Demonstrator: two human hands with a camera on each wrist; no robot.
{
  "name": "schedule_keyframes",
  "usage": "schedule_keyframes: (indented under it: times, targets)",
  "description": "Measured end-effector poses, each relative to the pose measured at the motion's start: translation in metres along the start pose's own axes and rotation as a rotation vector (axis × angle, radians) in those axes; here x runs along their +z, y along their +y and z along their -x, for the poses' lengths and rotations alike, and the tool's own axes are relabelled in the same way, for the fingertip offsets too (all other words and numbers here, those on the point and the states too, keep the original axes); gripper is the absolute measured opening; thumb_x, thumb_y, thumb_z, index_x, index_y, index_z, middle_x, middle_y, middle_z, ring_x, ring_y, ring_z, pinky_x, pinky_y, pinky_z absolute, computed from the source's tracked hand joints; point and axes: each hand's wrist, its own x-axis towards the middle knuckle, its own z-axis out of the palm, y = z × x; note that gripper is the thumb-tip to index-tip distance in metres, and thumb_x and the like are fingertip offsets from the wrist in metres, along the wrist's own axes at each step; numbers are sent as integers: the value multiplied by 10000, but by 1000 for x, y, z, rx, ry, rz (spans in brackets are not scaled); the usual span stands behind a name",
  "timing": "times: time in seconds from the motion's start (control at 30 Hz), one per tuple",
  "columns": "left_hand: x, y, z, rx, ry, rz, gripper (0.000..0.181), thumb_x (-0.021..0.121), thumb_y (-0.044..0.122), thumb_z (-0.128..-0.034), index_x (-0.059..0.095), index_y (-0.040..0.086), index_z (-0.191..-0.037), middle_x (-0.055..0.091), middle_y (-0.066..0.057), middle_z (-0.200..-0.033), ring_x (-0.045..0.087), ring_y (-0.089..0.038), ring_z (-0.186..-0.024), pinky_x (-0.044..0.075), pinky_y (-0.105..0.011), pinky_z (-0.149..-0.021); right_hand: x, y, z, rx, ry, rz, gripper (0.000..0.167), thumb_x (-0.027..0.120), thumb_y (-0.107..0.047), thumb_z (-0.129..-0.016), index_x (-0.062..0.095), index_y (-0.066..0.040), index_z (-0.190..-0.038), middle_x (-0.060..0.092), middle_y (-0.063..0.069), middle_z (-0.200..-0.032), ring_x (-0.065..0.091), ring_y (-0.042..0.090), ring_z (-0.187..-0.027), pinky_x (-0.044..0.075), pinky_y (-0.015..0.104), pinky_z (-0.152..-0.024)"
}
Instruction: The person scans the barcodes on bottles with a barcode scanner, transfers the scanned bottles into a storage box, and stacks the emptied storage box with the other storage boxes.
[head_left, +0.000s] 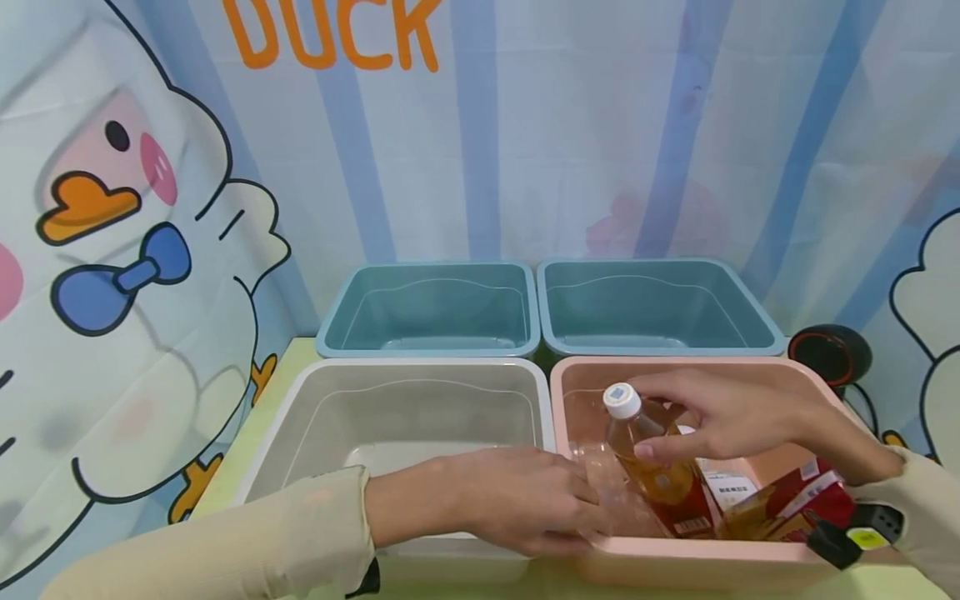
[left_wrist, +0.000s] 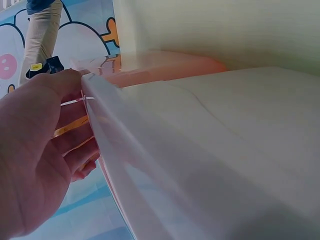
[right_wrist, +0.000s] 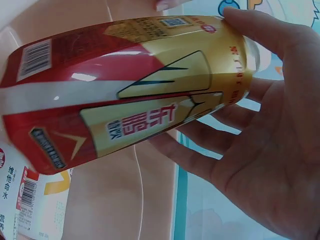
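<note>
In the pink bin (head_left: 675,547), a drink bottle (head_left: 654,483) with a white cap, amber contents and a red-and-gold label stands tilted. My right hand (head_left: 712,417) grips it near the neck, thumb on one side and fingers behind; the right wrist view shows the label of the bottle (right_wrist: 125,90) close up. My left hand (head_left: 517,500) reaches over the adjoining rims into the pink bin, by a clear plastic item (head_left: 611,492). In the left wrist view, the white bin's wall partly hides the left hand (left_wrist: 40,150), so its hold cannot be made out.
A red-and-yellow package (head_left: 795,504) and a white-labelled item (head_left: 729,487) lie in the pink bin. The white bin (head_left: 420,400) stands at left, with two blue bins (head_left: 427,304) behind. A black round device (head_left: 831,354) stands at back right.
</note>
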Motion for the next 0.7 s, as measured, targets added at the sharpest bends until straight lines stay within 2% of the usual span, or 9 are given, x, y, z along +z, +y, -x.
schedule_keyframes:
  times: [0.1,0.17,0.27,0.37,0.43,0.53,0.7]
  targets:
    - [-1,0,-1,-4,-8,18,206,641,312,-1090,744,229,-1248,726,128,-1083,614,2,-1001,473,-113,-950,-3,0,4,33,34,-34,510,690,-297,-1049,529,-205,-1523,658,2,-1322,706,141,-1075,615,329,-863]
    - [0,0,-1,2,-3,14,196,645,305,-1088,744,223,-1236,727,126,-1076,620,-3,-1004,467,-114,-966,-5,0,6,13,49,-72,549,679,-245,-1057,482,-181,-1565,639,29,-1388,697,166,-1147,607,334,-905]
    - [0,0,-1,3,-1,4,207,642,308,-1089,743,228,-1251,733,126,-1096,623,-7,-1024,460,-115,-985,-9,3,6,-55,90,-77,413,682,-170,-1052,559,-217,-1444,651,-22,-1270,673,150,-1083,600,322,-857]
    - [0,1,0,-8,-9,-25,233,636,318,-1091,738,238,-1286,741,126,-1132,630,-14,-1050,468,-129,-987,-12,5,8,-96,145,-62,334,696,-120,-1034,600,-260,-1321,599,-36,-1129,605,169,-952,570,332,-751]
    - [0,2,0,-17,-17,-40,248,632,327,-1093,732,247,-1305,741,127,-1147,633,-16,-1061,476,-139,-983,-14,5,9,-76,191,-51,348,714,-123,-1022,616,-281,-1317,574,-37,-1138,587,171,-958,562,329,-734]
    - [0,2,0,-25,-22,-49,261,632,333,-1093,727,255,-1323,741,128,-1163,640,-17,-1067,484,-148,-978,-16,3,12,-44,255,-25,403,735,-133,-1007,627,-296,-1360,556,-22,-1201,580,176,-1016,576,329,-773]
    - [0,2,-1,-29,-28,-37,280,635,341,-1091,721,260,-1345,740,133,-1182,631,-10,-1054,481,-140,-973,-20,3,13,-4,350,-23,446,723,-107,-1011,605,-238,-1421,553,-7,-1263,583,186,-1096,584,348,-843]
